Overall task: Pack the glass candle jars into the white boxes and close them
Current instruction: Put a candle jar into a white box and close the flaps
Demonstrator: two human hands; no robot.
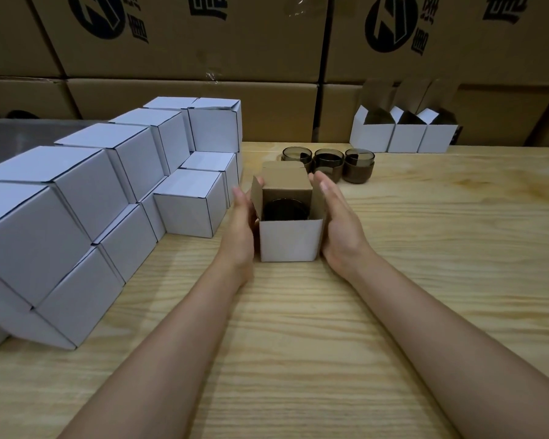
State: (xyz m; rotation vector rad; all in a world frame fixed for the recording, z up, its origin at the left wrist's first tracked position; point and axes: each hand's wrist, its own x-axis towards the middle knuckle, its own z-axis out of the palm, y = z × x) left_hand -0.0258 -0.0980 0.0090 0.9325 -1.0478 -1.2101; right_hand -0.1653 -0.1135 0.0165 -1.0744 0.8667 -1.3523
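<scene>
We are bracing the open white box point(290, 240) at mid-counter point(298, 343).
Our left hand point(240, 223) and right hand point(338, 223) are pressing straight fingers point(325, 190) against its sides; a dark glass jar point(284, 210) is sitting inside.

Pale wood-grain table point(425, 280) before a wall of stacked brown printed cartons point(187, 42).

A pale wooden tabletop point(409, 312) is shown, its grain running from left to right. Along its left edge, closed white boxes point(184, 201) are stacked in stepped rows. Near the middle an open white box point(290, 240) is stood with its flaps raised. Just behind it, three dark glass jars point(328, 166) are lined up. At the far edge, toward the right corner, a row of open boxes point(406, 137) is set side by side, touching.
</scene>
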